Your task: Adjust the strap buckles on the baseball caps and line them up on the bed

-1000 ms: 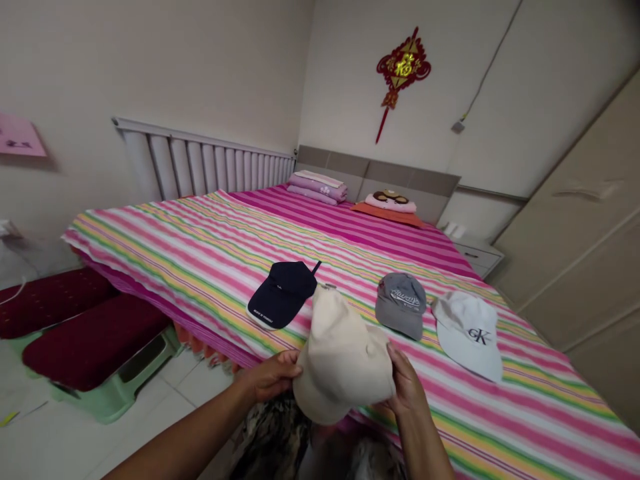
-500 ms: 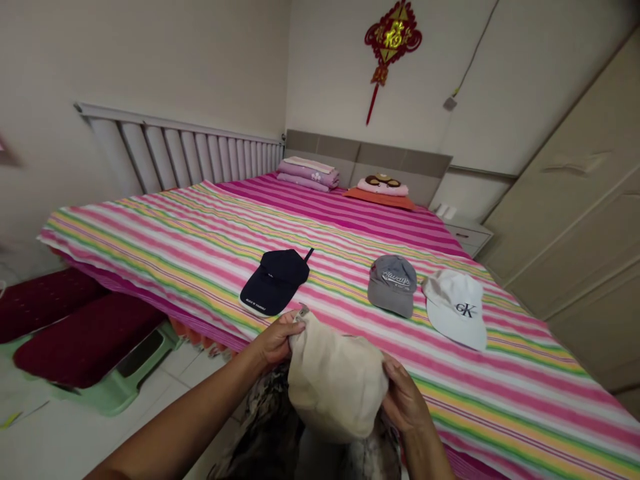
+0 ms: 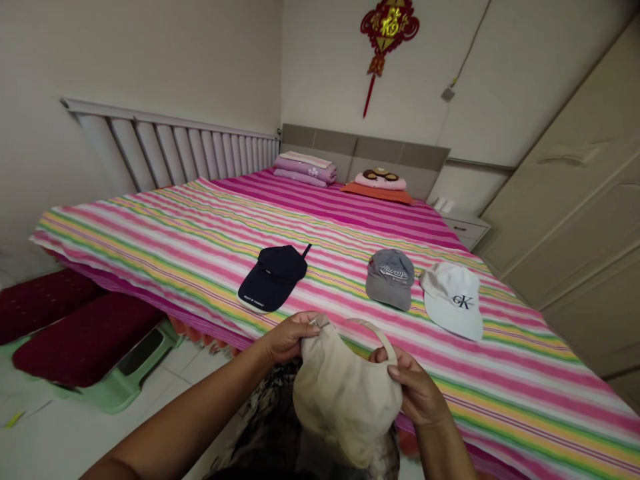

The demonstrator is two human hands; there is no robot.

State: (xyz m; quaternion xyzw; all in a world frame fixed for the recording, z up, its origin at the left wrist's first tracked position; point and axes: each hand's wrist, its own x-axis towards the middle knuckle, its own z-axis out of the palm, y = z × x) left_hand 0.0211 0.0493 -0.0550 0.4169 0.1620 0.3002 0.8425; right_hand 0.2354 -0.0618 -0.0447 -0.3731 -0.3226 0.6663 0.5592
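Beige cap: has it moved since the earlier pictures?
Yes: the beige cap has shifted down the view, away from the navy cap, and turned, its strap now showing.

At 1 o'clock, the top of the red ornament (image 3: 389,23) is being cut off; at 8, lettering (image 3: 254,301) on the navy cap (image 3: 276,272) is being blurred; at 6, patterned clothing (image 3: 267,410) is being partly hidden by the beige cap (image 3: 345,393).

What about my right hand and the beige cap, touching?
Touching: the head view shows the right hand pinching the beige cap at its edge.
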